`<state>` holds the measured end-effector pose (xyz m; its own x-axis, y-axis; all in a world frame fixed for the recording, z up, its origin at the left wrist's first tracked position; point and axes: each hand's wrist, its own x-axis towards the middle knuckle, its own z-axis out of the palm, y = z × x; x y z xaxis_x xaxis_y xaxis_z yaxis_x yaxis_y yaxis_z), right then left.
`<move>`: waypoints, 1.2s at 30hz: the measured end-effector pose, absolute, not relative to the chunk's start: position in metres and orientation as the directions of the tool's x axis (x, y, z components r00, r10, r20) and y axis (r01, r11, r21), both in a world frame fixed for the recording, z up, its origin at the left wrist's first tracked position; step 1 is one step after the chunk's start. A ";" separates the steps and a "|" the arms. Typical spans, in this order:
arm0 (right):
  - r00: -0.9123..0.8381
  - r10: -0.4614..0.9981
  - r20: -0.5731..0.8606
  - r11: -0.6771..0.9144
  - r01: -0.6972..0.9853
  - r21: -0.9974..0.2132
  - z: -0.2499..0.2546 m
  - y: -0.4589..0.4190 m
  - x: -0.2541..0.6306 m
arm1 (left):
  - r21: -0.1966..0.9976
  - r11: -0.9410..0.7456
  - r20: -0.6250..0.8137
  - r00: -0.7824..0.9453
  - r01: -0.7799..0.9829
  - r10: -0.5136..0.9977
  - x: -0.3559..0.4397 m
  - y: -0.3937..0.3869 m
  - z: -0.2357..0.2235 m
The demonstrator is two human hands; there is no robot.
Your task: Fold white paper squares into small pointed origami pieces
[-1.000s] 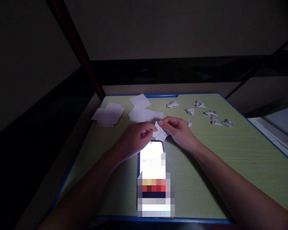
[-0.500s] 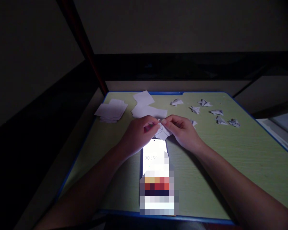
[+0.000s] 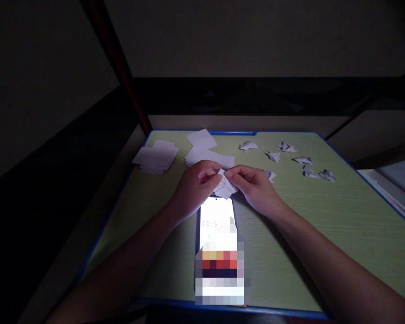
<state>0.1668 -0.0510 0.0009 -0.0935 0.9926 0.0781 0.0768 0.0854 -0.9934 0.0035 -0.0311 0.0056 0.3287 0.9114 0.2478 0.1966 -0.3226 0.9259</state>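
Note:
A small piece of folded white paper (image 3: 226, 187), creased and pointed at its lower edge, is held up between my two hands. My left hand (image 3: 199, 184) pinches its left side between thumb and fingers. On the opposite side, the thumb and fingers of my right hand (image 3: 254, 184) close on its upper right edge. Just below the paper lies a phone (image 3: 218, 213), its bright screen lit with timer digits and its lower part pixelated. Behind my right hand, another folded paper piece (image 3: 270, 176) is partly hidden.
Stacked white paper sheets (image 3: 157, 157) lie at the table's far left, and more loose sheets (image 3: 202, 140) lie beside them. Several folded paper figures (image 3: 286, 147) are scattered at the back right. The green table (image 3: 324, 234) has a blue rim. White boards (image 3: 398, 180) stand beyond its right edge.
The folded paper has shifted slightly left and turned, so more of its creased face shows between my hands. Both hands keep their pinch.

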 end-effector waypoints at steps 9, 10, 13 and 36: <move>-0.053 0.995 0.089 0.095 0.104 -0.990 0.000 -0.052 0.167 | 0.939 -0.243 0.143 0.365 0.244 0.920 0.005 -0.032 0.001; -0.053 0.994 0.091 0.096 0.110 -0.989 0.000 -0.052 0.167 | 0.939 -0.242 0.144 0.358 0.246 0.922 0.005 -0.032 0.002; -0.081 0.995 0.063 0.072 0.126 -0.989 0.002 -0.053 0.168 | 0.936 -0.251 0.166 0.320 0.246 0.933 0.004 -0.032 0.004; -0.143 0.990 -0.014 -0.003 0.075 -0.997 0.000 -0.051 0.171 | 0.945 -0.230 0.158 0.288 0.234 0.945 0.004 -0.033 0.009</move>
